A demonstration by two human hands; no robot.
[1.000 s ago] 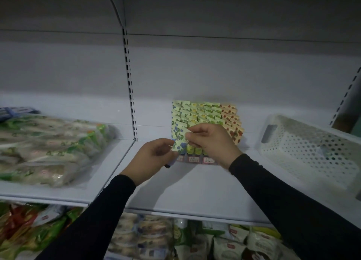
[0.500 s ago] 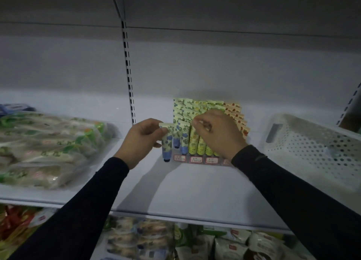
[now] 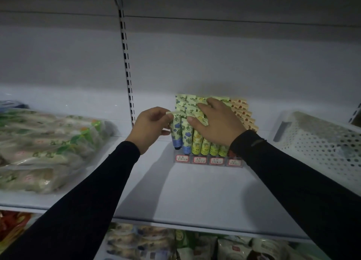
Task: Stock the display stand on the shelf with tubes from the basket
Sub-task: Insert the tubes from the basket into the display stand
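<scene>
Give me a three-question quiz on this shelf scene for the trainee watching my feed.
1. True or false: the left hand pinches a blue-flowered tube at the display stand's left end.
2. Where does the right hand rest?
A. In the white basket
B. On the tubes in the stand
C. On the bagged goods
3. Fill in: the basket sits to the ____ of the stand.

Key: 1 true; 2 B; 3 right.

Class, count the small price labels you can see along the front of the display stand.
4 price labels: first, second, third, fourth, running left to right along the display stand. The sleeve may hide more.
</scene>
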